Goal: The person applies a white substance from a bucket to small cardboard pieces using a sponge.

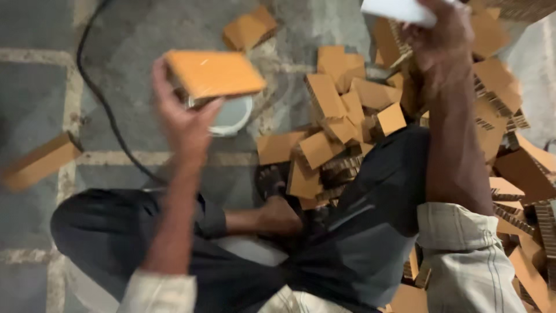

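Two bare forearms, left hand at ten o'clock, right hand at one o'clock. Pale cream sleeves rolled back to the elbows, at seven and five o'clock, the right one creased with a thin dark stripe. Dark grey trousers across the lower middle, loosely folded, slightly shiny. Bare foot at centre.

Two hands show, the left hand holding one orange cardboard block and the right hand one white object, with one white bowl, one black cable, one lone block and a heap of blocks too many to count.
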